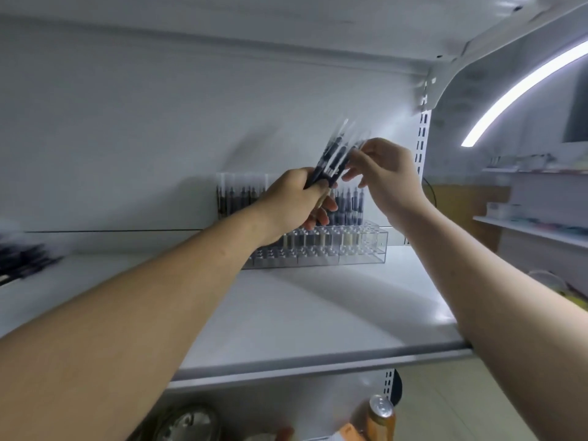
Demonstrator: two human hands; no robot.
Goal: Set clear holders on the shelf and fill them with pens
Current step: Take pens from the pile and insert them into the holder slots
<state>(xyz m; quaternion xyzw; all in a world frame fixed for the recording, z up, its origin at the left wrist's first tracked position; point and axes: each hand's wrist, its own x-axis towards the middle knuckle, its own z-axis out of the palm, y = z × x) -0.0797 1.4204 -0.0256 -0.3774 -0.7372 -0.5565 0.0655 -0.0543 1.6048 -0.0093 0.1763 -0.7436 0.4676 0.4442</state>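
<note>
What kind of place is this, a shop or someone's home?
Probably a stationery shop: a white metal display shelf with slotted uprights, a clear holder lined with rows of pens, and more stocked shelves off to the right.

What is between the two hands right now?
A bundle of pens, gripped by the left hand, the right hand reaching their tops; head view.

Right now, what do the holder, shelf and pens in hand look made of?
Holder: clear rigid plastic, probably acrylic; see-through glossy walls. Shelf: likely painted metal; smooth white, soft sheen, rolled front lip. Pens gripped by left hand: blurred; dark barrels, clear caps, probably plastic.
</note>
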